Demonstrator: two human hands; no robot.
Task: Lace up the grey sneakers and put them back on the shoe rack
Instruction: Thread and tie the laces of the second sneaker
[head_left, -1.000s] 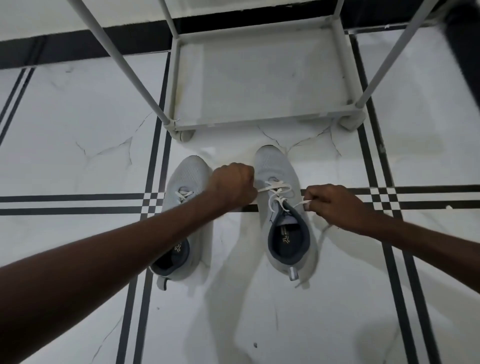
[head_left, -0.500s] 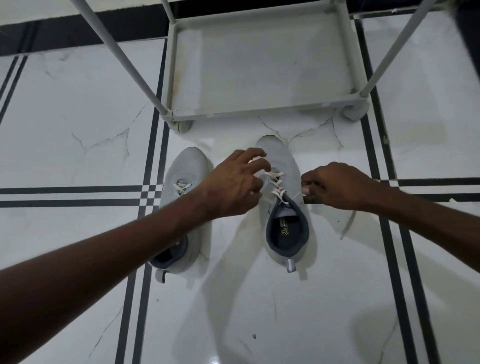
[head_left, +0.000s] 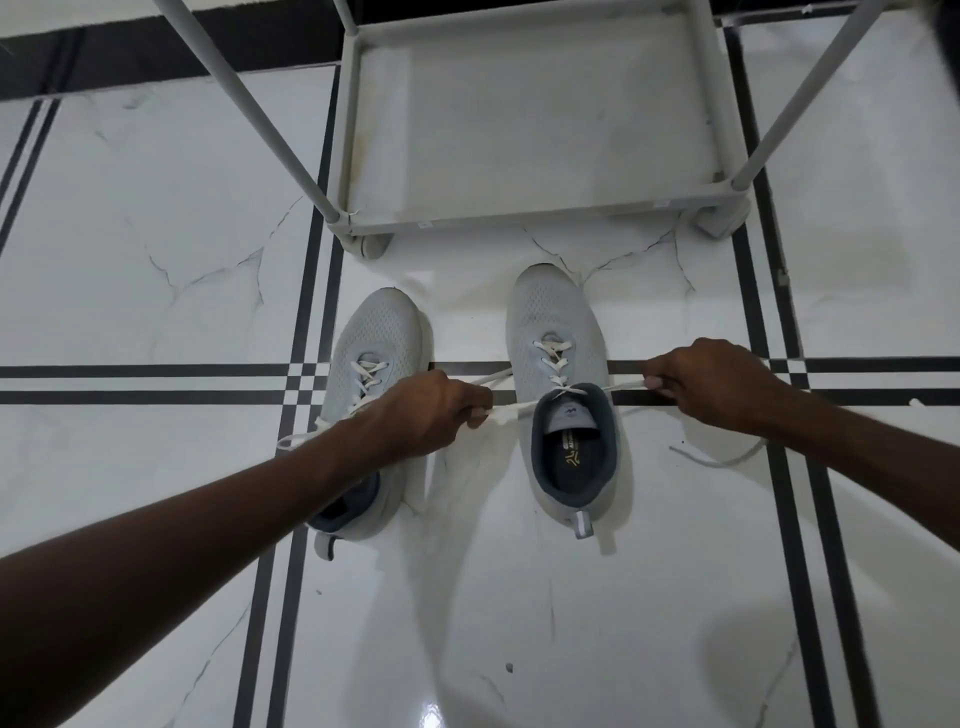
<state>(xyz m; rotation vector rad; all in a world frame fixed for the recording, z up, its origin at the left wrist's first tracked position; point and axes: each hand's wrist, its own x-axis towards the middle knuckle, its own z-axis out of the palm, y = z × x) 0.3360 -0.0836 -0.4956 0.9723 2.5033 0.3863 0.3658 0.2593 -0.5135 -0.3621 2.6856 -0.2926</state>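
Two grey sneakers stand side by side on the floor, toes toward the shoe rack (head_left: 519, 221). The right sneaker (head_left: 558, 332) has a white lace (head_left: 553, 358) crossed through its eyelets. My left hand (head_left: 431, 415) pinches one end of that lace at the sneaker's left. On the other side, my right hand (head_left: 711, 384) pinches the other end, pulled out sideways. The lace runs taut between both hands across the sneaker's opening. The left sneaker (head_left: 382, 332) is laced too, and my left forearm covers its heel part.
The grey metal shoe rack stands just beyond the toes, its bottom shelf bare and two slanted poles (head_left: 244, 104) rising toward me. The floor is white glossy tile with black stripes (head_left: 130, 384). A loose lace tail (head_left: 722, 460) lies on the floor under my right wrist.
My left hand went from closed, to open over the right sneaker, to gripping the lace end. Both hands have pulled apart and the lace is now stretched sideways.
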